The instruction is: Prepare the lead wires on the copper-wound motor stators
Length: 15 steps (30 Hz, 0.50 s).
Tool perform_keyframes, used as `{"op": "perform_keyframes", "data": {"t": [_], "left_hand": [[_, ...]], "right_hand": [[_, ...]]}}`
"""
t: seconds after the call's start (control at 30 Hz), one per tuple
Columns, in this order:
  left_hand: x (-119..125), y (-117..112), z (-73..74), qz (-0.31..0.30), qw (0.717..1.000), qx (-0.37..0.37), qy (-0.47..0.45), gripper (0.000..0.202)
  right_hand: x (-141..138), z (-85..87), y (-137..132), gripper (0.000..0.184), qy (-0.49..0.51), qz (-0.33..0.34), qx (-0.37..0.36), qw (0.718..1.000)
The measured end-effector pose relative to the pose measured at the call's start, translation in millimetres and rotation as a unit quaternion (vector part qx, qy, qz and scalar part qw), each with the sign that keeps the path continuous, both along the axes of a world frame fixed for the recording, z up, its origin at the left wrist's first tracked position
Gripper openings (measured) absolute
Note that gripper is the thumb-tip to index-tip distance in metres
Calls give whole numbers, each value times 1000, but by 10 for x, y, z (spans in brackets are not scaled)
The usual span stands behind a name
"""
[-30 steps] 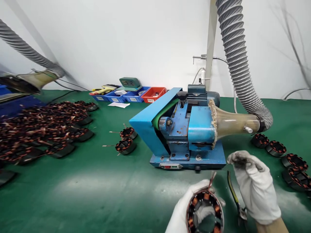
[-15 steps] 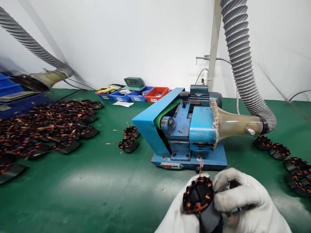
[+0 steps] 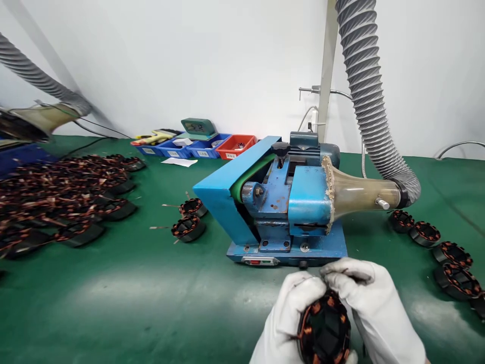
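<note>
A motor stator (image 3: 302,331), a dark ring with copper windings round its rim, is in my gloved left hand (image 3: 282,318), near the bottom of the head view. Its open face points up toward me. My right hand (image 3: 364,298), in a white glove too, is at the stator's far edge. Its thumb and fingertips are pinched together there, and what lies between them is hidden. Just beyond both hands stands a blue belt sander (image 3: 275,189) with a green belt (image 3: 248,177).
Two stators (image 3: 188,228) with wire leads lie left of the sander, and a big heap of stators (image 3: 71,197) farther left. Several more stators (image 3: 424,233) form a row at right. A suction funnel (image 3: 359,193) adjoins the sander. Small bins (image 3: 202,151) stand at the back.
The stator has turned its open face more toward me and sits slightly lower. My right fingers have moved from its side to its far rim. The view has shifted slightly right.
</note>
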State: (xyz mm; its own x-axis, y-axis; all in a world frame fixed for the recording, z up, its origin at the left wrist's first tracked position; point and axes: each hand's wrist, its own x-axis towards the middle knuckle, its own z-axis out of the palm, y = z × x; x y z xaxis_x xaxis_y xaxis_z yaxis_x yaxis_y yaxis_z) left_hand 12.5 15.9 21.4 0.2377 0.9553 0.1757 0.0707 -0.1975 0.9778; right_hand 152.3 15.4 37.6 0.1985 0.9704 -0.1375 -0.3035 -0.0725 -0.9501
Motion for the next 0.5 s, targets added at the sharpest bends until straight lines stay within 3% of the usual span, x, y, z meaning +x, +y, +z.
{"op": "perform_keyframes", "data": {"t": [0.1,0.17,0.23,0.3,0.37,0.5], "left_hand": [[1,-17,-52,2,999,29,-35,48],[12,-34,-111,19,998,41,-50,56],[37,-23,-168,47,997,38,-52,65],[82,32,-215,71,996,33,-53,68],[144,128,-244,91,993,12,-70,62],[282,370,-252,105,982,-71,-140,52]], "right_hand": [[17,23,116,19,155,-41,8,987],[69,17,150,20,195,-109,45,974],[73,-38,136,18,122,-146,59,980],[-3,-130,100,21,2,-105,47,993],[-128,-226,89,23,-96,-61,39,993],[-291,-333,216,22,-189,-72,38,979]]}}
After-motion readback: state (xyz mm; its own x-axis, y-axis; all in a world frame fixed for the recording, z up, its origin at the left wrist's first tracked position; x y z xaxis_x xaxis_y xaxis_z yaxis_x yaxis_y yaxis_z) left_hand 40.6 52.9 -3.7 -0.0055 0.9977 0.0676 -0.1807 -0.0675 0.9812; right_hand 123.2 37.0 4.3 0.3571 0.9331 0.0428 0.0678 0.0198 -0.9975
